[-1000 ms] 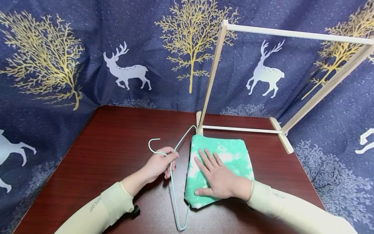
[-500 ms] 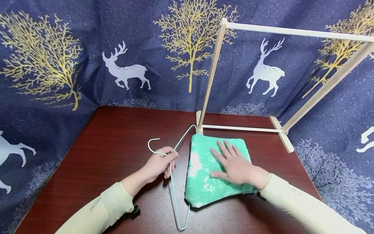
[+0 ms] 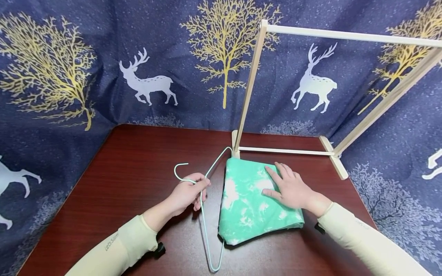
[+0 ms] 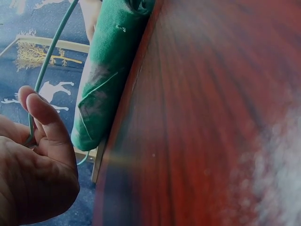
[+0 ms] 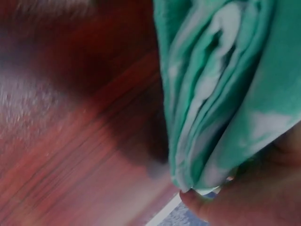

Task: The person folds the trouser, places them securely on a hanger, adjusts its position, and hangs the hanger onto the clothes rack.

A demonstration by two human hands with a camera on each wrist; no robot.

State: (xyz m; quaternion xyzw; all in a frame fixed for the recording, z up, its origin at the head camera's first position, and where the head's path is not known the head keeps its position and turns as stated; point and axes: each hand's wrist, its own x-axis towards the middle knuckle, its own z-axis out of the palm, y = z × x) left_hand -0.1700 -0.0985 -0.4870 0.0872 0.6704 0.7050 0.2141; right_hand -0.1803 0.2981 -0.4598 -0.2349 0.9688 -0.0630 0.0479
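Note:
My left hand (image 3: 189, 193) pinches a pale green wire clothes hanger (image 3: 203, 218) between thumb and fingers, near the base of its hook. A folded green and white tie-dye cloth (image 3: 248, 203) lies on the table just right of this hand and hides part of the hanger. Its layered folds show in the right wrist view, where the cloth (image 5: 207, 89) fills the upper right. On the cloth's right side rests my right hand (image 3: 291, 188), thumb and fingers spread over the top. One finger (image 5: 195, 205) of it shows by the cloth's edge in the right wrist view.
A wooden rack (image 3: 253, 84) with a white top rail (image 3: 345, 35) stands at the table's back right, one foot close behind the cloth. The dark red table (image 3: 138, 165) ends at a backdrop (image 3: 193, 76) printed with deer and trees.
My right hand has slid right across the cloth, from its middle towards its right edge. The left hand and hanger have hardly moved.

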